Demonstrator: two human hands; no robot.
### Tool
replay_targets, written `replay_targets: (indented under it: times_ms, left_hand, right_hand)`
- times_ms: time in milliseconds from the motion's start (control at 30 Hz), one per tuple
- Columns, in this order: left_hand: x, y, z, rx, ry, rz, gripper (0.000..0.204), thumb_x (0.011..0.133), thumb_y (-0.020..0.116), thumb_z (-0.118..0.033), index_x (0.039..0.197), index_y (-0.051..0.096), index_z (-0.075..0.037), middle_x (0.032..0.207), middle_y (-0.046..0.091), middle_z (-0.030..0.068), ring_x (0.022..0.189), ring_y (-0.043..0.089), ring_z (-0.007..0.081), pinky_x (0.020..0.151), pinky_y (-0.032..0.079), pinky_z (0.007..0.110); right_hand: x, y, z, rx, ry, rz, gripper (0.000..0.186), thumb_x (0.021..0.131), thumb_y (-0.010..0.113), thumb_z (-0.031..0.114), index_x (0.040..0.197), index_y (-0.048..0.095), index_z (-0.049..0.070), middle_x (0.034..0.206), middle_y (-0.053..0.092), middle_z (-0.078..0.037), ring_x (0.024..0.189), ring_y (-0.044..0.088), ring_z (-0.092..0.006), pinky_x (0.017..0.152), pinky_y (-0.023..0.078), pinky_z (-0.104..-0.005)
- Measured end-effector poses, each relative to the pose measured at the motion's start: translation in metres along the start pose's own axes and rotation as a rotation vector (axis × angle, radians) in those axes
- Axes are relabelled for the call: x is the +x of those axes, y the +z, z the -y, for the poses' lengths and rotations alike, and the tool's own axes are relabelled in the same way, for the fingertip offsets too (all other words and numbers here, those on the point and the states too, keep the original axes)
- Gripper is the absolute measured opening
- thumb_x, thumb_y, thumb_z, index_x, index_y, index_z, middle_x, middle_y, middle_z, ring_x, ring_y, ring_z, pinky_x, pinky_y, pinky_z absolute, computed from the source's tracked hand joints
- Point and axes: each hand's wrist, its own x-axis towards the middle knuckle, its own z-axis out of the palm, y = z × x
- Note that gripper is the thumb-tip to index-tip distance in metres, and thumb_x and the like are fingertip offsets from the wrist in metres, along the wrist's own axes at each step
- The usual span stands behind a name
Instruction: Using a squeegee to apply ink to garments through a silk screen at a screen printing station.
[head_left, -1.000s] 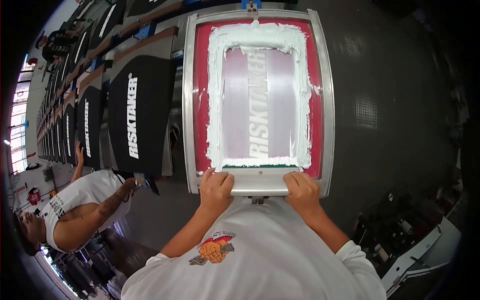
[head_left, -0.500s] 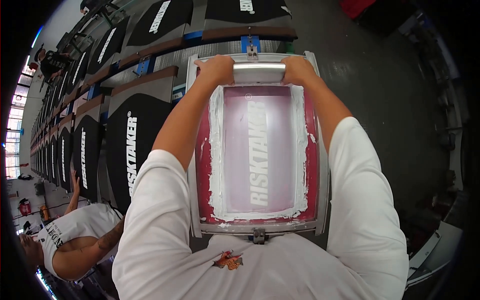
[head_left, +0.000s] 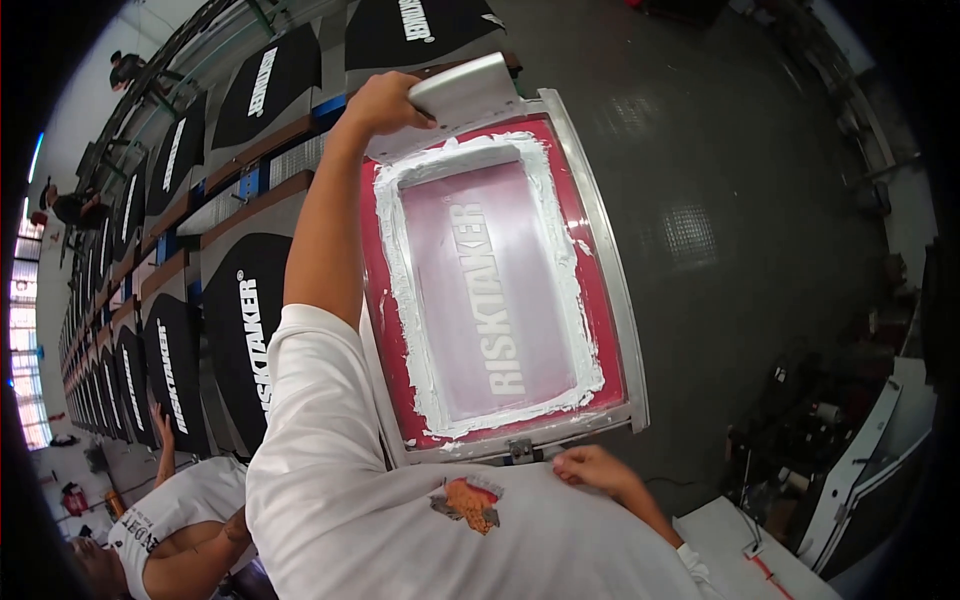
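Observation:
A screen-printing frame (head_left: 605, 260) with a metal rim, red border and a band of white ink around a pinkish mesh lies in front of me. My left hand (head_left: 385, 100) reaches over its far end and grips a metal squeegee (head_left: 465, 90) tilted up off the mesh. Near my chest, my right hand (head_left: 590, 468) rests at the frame's near edge, fingers curled, beside a small clamp (head_left: 520, 450).
Black garments (head_left: 245, 330) with white lettering lie on a long row of pallets running off to the left. Another person in a white shirt (head_left: 175, 515) leans over the row at lower left. Dark floor lies to the right, with a white machine (head_left: 860, 470) at lower right.
Both hands pushed the squeegee from the near end to the far end. Now my right hand has let go and come back to the near edge; the left alone holds it.

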Motion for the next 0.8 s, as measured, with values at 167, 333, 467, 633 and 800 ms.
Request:
replay_targets:
  times_ms: [167,333,467,633,800]
  left_hand:
    - [0.004,0.041,-0.004,0.129,-0.136,-0.048,0.048,0.059,0.083,-0.025,0.103,0.068,-0.015,0.095,0.069,0.0113,0.089,0.065,0.0291,0.080,0.050,0.038]
    - [-0.004,0.063,-0.001,0.236,-0.197,0.006,0.049,0.063,0.081,-0.030,0.108,0.066,-0.022,0.101,0.067,0.0080,0.095,0.064,0.0279,0.082,0.050,0.040]
    - [-0.004,0.067,-0.006,0.275,-0.211,0.044,0.048,0.065,0.079,-0.030,0.111,0.065,-0.024,0.102,0.067,0.0063,0.097,0.063,0.0271,0.082,0.051,0.039]
    - [-0.003,0.070,-0.001,0.283,-0.162,0.043,0.050,0.062,0.080,-0.031,0.109,0.067,-0.020,0.100,0.068,0.0090,0.094,0.064,0.0282,0.082,0.051,0.039]
    - [-0.017,0.073,-0.007,0.325,-0.131,0.081,0.050,0.062,0.080,-0.030,0.109,0.067,-0.019,0.098,0.068,0.0101,0.092,0.064,0.0286,0.080,0.051,0.039]
  right_hand:
    - [0.025,0.042,-0.019,0.017,-0.288,0.025,0.042,0.088,0.063,0.029,0.116,0.056,-0.001,0.101,0.066,-0.010,0.090,0.060,-0.0138,0.079,0.047,-0.0272]
    - [0.037,0.047,-0.027,0.023,-0.354,0.150,0.037,0.087,0.064,0.020,0.117,0.056,-0.001,0.100,0.067,-0.012,0.085,0.063,-0.0144,0.076,0.048,-0.0283]
    - [0.027,0.054,-0.016,-0.131,-0.358,-0.084,0.022,0.084,0.065,0.013,0.100,0.064,-0.002,0.084,0.069,-0.008,0.073,0.062,-0.0104,0.068,0.048,-0.0263]
    - [0.026,0.057,-0.007,-0.181,-0.355,-0.148,0.015,0.084,0.065,0.010,0.093,0.067,-0.001,0.073,0.068,-0.005,0.066,0.060,-0.0072,0.063,0.048,-0.0247]
    - [0.027,0.058,-0.010,-0.196,-0.368,-0.163,0.017,0.083,0.066,0.013,0.093,0.066,-0.002,0.073,0.068,-0.006,0.065,0.060,-0.0079,0.062,0.047,-0.0246]
